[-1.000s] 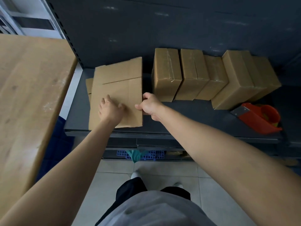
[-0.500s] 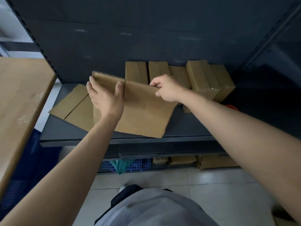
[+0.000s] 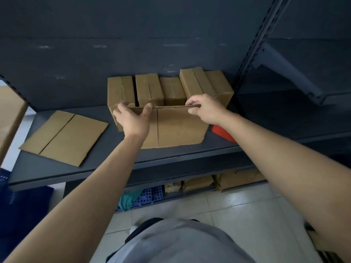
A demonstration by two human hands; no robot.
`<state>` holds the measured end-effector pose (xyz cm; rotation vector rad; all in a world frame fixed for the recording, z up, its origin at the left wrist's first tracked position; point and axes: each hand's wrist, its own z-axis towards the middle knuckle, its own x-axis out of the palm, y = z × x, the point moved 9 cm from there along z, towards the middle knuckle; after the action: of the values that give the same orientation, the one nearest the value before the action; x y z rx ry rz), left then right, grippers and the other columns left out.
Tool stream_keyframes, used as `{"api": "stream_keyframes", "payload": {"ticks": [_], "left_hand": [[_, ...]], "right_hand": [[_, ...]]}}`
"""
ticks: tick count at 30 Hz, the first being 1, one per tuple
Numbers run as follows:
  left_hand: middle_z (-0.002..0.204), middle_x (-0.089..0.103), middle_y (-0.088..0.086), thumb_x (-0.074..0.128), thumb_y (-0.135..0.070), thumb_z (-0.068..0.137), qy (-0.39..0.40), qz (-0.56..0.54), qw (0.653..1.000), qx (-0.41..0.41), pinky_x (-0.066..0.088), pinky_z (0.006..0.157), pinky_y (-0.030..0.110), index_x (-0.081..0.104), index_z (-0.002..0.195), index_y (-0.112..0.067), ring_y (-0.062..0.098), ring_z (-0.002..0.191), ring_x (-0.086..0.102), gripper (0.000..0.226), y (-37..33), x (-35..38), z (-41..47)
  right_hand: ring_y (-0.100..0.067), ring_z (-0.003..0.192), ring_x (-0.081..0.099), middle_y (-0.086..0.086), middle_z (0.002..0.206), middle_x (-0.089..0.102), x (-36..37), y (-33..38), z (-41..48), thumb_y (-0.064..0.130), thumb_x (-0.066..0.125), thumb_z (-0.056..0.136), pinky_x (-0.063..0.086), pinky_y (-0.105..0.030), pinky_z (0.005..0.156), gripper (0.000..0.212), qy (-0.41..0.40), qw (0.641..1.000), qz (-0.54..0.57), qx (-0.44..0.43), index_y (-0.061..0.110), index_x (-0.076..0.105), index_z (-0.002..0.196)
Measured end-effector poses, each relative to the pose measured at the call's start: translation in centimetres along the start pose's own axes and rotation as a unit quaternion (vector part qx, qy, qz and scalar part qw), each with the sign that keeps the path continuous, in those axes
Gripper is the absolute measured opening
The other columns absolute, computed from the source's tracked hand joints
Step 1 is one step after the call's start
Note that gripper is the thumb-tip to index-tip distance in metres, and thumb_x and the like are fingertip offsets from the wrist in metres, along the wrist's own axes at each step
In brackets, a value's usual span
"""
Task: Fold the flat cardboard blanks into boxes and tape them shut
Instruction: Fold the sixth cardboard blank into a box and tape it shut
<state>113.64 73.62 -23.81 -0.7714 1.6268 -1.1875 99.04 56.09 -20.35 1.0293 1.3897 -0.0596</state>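
Since the earlier frame, the held blank [image 3: 178, 128] is brought from a slant to nearly upright and set squarely before the row of taped boxes [image 3: 150, 90]. At the far left, a corner of a wooden table [image 3: 9, 118] is seen. Next to it, a second flat blank [image 3: 64, 136] is laid on the dark shelf [image 3: 114, 168], well apart from both hands. The left hand [image 3: 133, 118] is closed over the held blank's upper left edge, with fingers hooked behind the board and the thumb at the top edge. The blank hangs below both grips, its lower edge near the shelf's front lip; whether it touches the shelf cannot be told. Its upper right edge is pinched by the right hand [image 3: 206, 111], thumb on the near face and fingers curled over the top. A red tape dispenser [image 3: 224, 132] is partly hidden behind the right wrist, just beside the blank's right side.
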Motion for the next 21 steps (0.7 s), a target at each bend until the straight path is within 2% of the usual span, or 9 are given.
{"api": "stream_keyframes", "payload": {"ticks": [3,7,10,16,19,21], "left_hand": [[0.141,0.026,0.006,0.064,-0.040,0.087,-0.009,-0.013,1.000,-0.003,0.035,0.097,0.033,0.028,0.140,-0.012,0.025,0.129,0.033,0.069,0.0,0.2,0.1],[0.147,0.021,0.004,0.064,-0.039,0.087,-0.004,-0.036,0.999,-0.005,0.031,0.108,0.038,0.017,0.147,-0.014,0.024,0.136,0.027,0.080,0.1,0.8,0.1],[0.149,0.019,0.004,0.064,-0.038,0.087,-0.007,-0.044,0.999,-0.004,0.028,0.112,0.040,0.012,0.149,-0.014,0.024,0.137,0.025,0.084,0.2,1.1,0.1],[0.152,0.014,0.008,0.061,-0.032,0.090,-0.011,-0.037,0.999,0.009,0.021,0.115,0.039,0.006,0.151,-0.013,0.024,0.141,0.018,0.084,0.0,1.3,-0.1],[0.154,0.009,0.007,0.059,-0.028,0.091,0.002,-0.041,0.999,0.005,0.016,0.116,0.036,0.001,0.152,-0.013,0.022,0.143,0.012,0.085,-0.1,1.6,-0.1],[0.156,0.006,0.005,0.056,-0.026,0.092,0.014,-0.041,0.999,0.001,0.015,0.116,0.036,-0.004,0.152,-0.014,0.021,0.144,0.010,0.085,-0.1,1.6,-0.2]], "right_hand": [[-0.018,0.104,0.059,0.001,0.109,0.066,-1.5,-1.5,-0.6,0.049,0.051,0.093,0.046,-0.041,0.096,0.039,-0.019,0.998,0.054,0.030,0.016,0.067,0.106],[-0.015,0.103,0.053,-0.001,0.111,0.061,-1.3,-3.7,-0.5,0.042,0.052,0.095,0.040,-0.029,0.089,0.036,-0.018,0.987,0.135,0.087,0.011,0.065,0.108],[-0.014,0.106,0.051,0.000,0.112,0.059,-1.0,-4.0,-0.1,0.041,0.053,0.095,0.037,-0.028,0.090,0.035,-0.026,0.980,0.169,0.099,0.012,0.065,0.109],[-0.020,0.111,0.056,-0.007,0.116,0.064,-1.2,-4.3,-0.1,0.050,0.056,0.091,0.042,-0.033,0.095,0.052,-0.021,0.984,0.139,0.111,0.004,0.067,0.113],[-0.021,0.118,0.054,-0.006,0.125,0.061,-1.3,-4.2,-0.2,0.052,0.058,0.089,0.040,-0.031,0.095,0.055,-0.006,0.985,0.131,0.115,0.004,0.065,0.115],[-0.022,0.124,0.050,-0.006,0.134,0.056,-1.3,-3.9,-0.3,0.055,0.058,0.087,0.038,-0.031,0.098,0.061,0.016,0.986,0.121,0.115,0.005,0.061,0.123]]}}
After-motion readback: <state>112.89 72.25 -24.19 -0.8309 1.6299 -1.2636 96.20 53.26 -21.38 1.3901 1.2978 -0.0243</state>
